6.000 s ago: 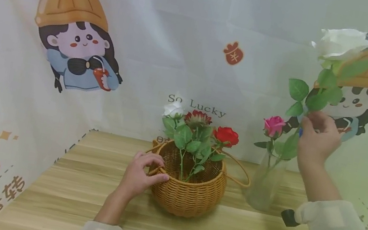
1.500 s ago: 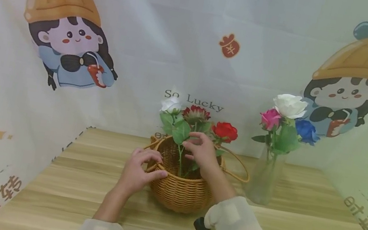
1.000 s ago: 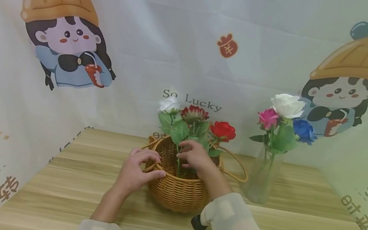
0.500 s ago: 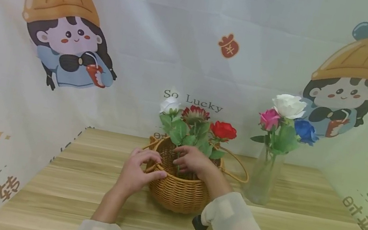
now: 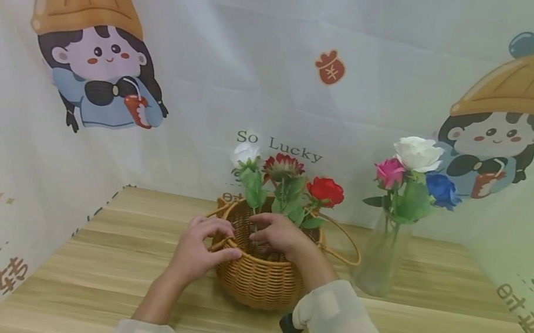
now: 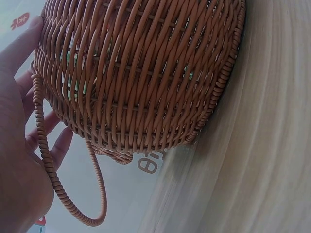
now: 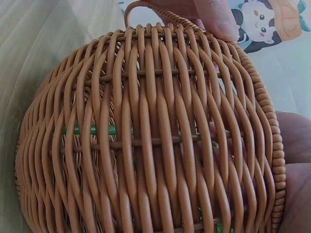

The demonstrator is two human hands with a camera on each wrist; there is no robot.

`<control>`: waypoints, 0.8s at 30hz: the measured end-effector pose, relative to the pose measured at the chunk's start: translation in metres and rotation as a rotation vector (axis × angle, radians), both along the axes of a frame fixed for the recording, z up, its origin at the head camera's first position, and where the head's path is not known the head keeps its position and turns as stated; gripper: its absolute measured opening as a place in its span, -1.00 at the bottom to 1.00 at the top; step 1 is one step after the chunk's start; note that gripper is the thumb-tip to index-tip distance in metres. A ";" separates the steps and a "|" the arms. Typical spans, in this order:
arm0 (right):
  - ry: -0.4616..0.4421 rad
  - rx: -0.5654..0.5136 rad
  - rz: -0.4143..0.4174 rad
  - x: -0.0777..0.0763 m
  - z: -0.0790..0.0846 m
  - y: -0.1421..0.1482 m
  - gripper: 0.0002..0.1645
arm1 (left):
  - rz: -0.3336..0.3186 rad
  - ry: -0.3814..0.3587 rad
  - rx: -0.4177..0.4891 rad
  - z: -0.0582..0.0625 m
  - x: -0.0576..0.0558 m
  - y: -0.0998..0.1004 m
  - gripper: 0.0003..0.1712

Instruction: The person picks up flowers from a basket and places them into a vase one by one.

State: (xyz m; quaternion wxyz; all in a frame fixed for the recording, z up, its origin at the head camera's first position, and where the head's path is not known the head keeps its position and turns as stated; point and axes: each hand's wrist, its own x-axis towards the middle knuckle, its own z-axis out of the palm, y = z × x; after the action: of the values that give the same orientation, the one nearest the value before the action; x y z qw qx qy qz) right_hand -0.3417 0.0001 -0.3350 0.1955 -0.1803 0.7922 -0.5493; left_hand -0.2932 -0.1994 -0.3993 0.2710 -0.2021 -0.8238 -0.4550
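Note:
A round wicker basket (image 5: 261,284) holds a white rose (image 5: 245,157), a dark red flower (image 5: 284,166) and a red rose (image 5: 325,191). My left hand (image 5: 201,247) grips its left rim, thumb outside and fingers over the edge by the handle. In the left wrist view, the hand (image 6: 19,145) lies along the rim beside the looped handle (image 6: 73,208). Reaching over the front rim, my right hand (image 5: 281,236) pinches the white rose's stem inside the basket; its lower fingers are partly hidden. Green stem (image 7: 90,130) shows through the weave in the right wrist view.
To the right of the basket stands a clear glass vase (image 5: 381,264) with a large white rose (image 5: 417,153), a pink rose (image 5: 389,172) and a blue rose (image 5: 442,190). Behind the wooden table (image 5: 80,282) hangs a printed curtain (image 5: 231,65).
My right hand put the large white rose in the vase, then moved left to the basket and down among the stems. The basket's white rose has turned. My left hand stayed at the rim.

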 end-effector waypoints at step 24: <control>0.017 -0.307 -0.255 -0.004 -0.001 0.003 -0.75 | 0.002 0.006 0.008 0.000 -0.001 0.001 -0.66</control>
State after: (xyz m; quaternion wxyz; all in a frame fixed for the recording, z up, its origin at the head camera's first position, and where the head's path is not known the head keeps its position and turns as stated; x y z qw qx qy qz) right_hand -0.3458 0.0034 -0.3363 0.0879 -0.1109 0.7171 -0.6824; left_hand -0.2941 -0.1989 -0.3996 0.2747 -0.2016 -0.8214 -0.4575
